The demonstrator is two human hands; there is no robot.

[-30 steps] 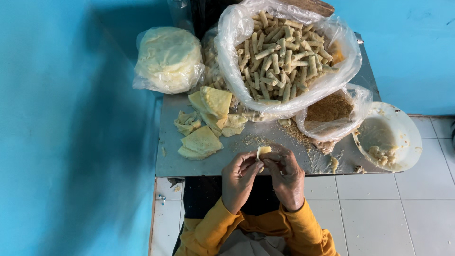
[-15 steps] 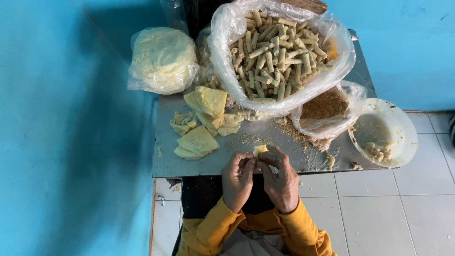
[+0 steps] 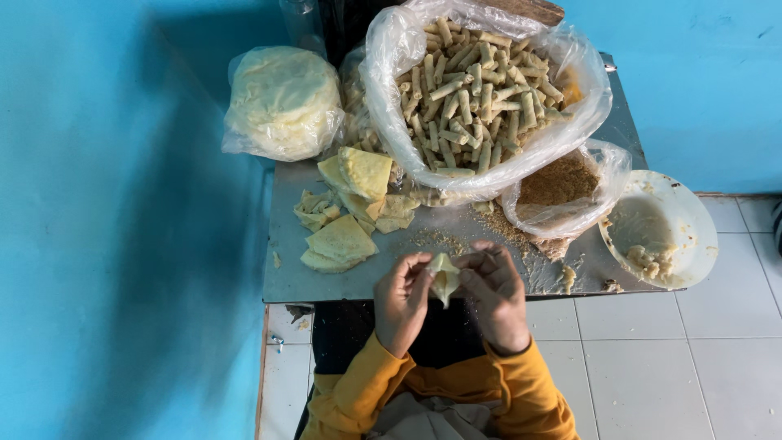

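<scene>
Two hands meet over the near edge of the table [image 3: 285, 285], and between them we see a small pale wrapper [image 3: 444, 277], folded to a point that hangs downward. The left hand [image 3: 401, 303] pinches its left side with thumb and fingertips; the right hand [image 3: 494, 295] pinches its right side, fingers curled and close together. The wrapper sits at the fingertips of both hands, not in the palms, and it is lifted above the table, not resting on it. We cannot tell if there is filling inside.

Behind the hands, on the grey table, lies a little stack of flat wrappers [image 3: 340, 243], and further back a looser pile of them [image 3: 364, 175]. Crumbs [image 3: 436, 239] are scattered between this stack and the hands. A large clear bag [image 3: 391, 49] stands at the far middle, open and full of finished rolls [image 3: 476, 90]. Just beside it on the right, a smaller bag [image 3: 607, 175] holds brown crumbs. At the far left a closed bag with a round stack of wrappers [image 3: 281, 102] partly overhangs the table corner.

A white bowl [image 3: 692, 220] with some paste inside sits at the right edge of the table, half over the tiled floor [image 3: 700, 358]. The sleeves [image 3: 358, 395] are yellow. Blue walls [image 3: 106, 204] stand on the left and behind.
</scene>
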